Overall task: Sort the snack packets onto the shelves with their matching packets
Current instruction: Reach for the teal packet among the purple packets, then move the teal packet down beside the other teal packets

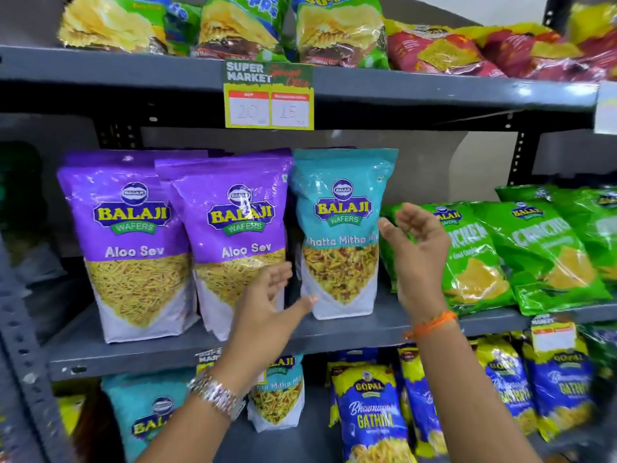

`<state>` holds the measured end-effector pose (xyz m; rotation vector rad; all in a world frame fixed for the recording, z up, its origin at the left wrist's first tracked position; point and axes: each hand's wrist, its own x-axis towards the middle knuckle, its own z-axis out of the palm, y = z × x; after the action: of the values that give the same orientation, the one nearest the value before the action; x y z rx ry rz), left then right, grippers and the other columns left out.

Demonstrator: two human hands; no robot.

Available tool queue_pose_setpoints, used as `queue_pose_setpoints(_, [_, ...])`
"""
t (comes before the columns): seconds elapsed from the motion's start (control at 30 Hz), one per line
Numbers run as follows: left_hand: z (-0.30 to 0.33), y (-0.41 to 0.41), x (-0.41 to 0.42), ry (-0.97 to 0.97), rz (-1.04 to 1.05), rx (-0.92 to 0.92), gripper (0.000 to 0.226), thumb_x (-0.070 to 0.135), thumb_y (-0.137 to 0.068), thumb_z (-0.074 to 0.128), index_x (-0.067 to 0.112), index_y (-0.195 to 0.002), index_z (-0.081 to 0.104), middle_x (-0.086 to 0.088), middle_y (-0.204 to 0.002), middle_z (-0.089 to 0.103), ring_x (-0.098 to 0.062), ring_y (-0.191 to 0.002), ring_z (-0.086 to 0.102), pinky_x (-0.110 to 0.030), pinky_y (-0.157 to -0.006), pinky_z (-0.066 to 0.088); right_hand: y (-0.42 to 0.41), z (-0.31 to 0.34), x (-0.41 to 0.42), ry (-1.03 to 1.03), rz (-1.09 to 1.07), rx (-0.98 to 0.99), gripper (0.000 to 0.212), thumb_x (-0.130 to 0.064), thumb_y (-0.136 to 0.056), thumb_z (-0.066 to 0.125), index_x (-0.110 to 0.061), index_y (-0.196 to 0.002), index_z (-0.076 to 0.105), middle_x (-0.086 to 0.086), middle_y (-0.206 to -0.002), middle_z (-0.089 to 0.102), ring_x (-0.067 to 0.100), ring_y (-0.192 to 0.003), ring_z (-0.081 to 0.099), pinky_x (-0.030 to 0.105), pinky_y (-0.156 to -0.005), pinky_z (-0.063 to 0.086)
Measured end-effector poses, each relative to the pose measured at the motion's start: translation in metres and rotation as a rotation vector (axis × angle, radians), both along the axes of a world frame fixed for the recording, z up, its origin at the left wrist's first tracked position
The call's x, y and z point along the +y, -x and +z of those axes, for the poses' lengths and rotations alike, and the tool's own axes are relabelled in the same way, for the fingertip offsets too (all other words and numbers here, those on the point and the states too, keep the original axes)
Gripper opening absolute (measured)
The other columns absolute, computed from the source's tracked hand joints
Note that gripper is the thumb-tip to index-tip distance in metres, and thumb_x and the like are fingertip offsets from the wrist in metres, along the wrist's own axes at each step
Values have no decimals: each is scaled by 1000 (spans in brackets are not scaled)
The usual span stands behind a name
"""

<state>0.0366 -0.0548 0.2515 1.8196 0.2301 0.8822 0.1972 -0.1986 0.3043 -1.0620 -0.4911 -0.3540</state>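
Observation:
A teal Khatta Mitha Mix packet (340, 228) stands upright on the middle shelf (334, 332), right of two purple Aloo Sev packets (133, 242) (233, 238). My left hand (267, 312) is open just below and left of the teal packet, thumb near its lower left corner, not gripping it. My right hand (417, 259) is open at the packet's right edge, fingers spread. More teal Khatta Mitha packets (277, 392) (150, 412) sit on the shelf below.
Green Crunchex packets (541, 259) lean at the middle shelf's right. Blue Gopal Gathiya packets (370, 416) fill the lower right. The top shelf holds green chip bags (337, 31) and red packets (444, 51). A price tag (268, 95) hangs from the top shelf edge.

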Motion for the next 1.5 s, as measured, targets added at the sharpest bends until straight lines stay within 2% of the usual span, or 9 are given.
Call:
queue_pose_setpoints(0.1, [0, -39, -10, -85, 2, 127, 50, 25, -79, 84, 44, -110, 50, 29, -109, 53, 1, -108, 53, -23, -95, 40, -35, 3, 4, 154, 88, 53, 60, -10, -76, 83, -6, -129, 54, 5, -118, 62, 13, -110, 59, 24, -96, 49])
queue_pose_setpoints(0.23, [-5, -71, -10, -121, 102, 154, 80, 29, -75, 87, 20, -140, 40, 7, -132, 57, -11, -117, 54, -25, -97, 41, -54, 5, 19, 279, 356, 40, 51, -10, -76, 83, -12, -120, 57, 2, -113, 70, 5, -97, 71, 18, -80, 57])
queue_pose_setpoints(0.33, [-7, -89, -14, -114, 110, 192, 78, 26, -75, 87, 17, -135, 37, 3, -127, 58, -13, -111, 56, -25, -92, 41, -66, 0, 24, 292, 485, 69, 64, -14, -69, 88, -6, -125, 59, 10, -117, 75, 20, -105, 74, 36, -91, 60])
queue_pose_setpoints(0.4, [-9, -94, -13, -103, 108, 188, 75, 23, -75, 88, 20, -129, 37, 4, -124, 60, -13, -110, 57, -25, -93, 42, -69, -2, 23, 297, 528, 59, 58, -14, -70, 87, -5, -122, 63, 10, -115, 77, 25, -106, 74, 40, -93, 59])
queue_pose_setpoints(0.6, [-12, -101, -3, -119, 15, 184, 86, 26, -68, 93, 22, -134, 39, 2, -132, 64, -15, -122, 60, -36, -108, 48, -64, 0, 7, 284, 437, 60, 52, -11, -67, 88, -8, -113, 67, 8, -110, 78, 22, -101, 76, 39, -89, 60])
queue_pose_setpoints(0.93, [-13, -74, -28, -213, -7, 95, 101, 40, -55, 97, 24, -138, 42, 13, -126, 65, -8, -117, 60, -10, -92, 45, -22, 0, -38, 239, 302, -6, 41, -1, -72, 83, -5, -110, 70, 6, -102, 79, 19, -94, 77, 28, -78, 61])
queue_pose_setpoints(1.03, [-13, -48, -37, -240, 13, 46, 100, 45, -51, 97, 28, -134, 45, 16, -123, 68, -6, -115, 63, -30, -100, 51, 0, -2, -51, 215, 325, -39, 45, -4, -70, 83, -3, -112, 69, 9, -106, 78, 24, -98, 76, 31, -79, 61])
queue_pose_setpoints(1.23, [-41, 5, -52, -213, 74, -23, 94, 48, -39, 98, 40, -119, 49, 19, -111, 72, -3, -107, 69, -40, -90, 58, 48, -18, -69, 228, 441, -119, 43, -14, -56, 85, -15, -97, 74, 6, -98, 81, 23, -91, 76, 36, -80, 62])
queue_pose_setpoints(1.5, [-155, 70, -60, -103, 212, 62, 100, 60, -36, 96, 55, -120, 43, 40, -117, 63, 20, -109, 60, -6, -81, 50, 84, -125, -57, 367, 636, -51, 47, -6, -52, 91, -19, -94, 75, 5, -97, 81, 17, -88, 76, 29, -75, 62])
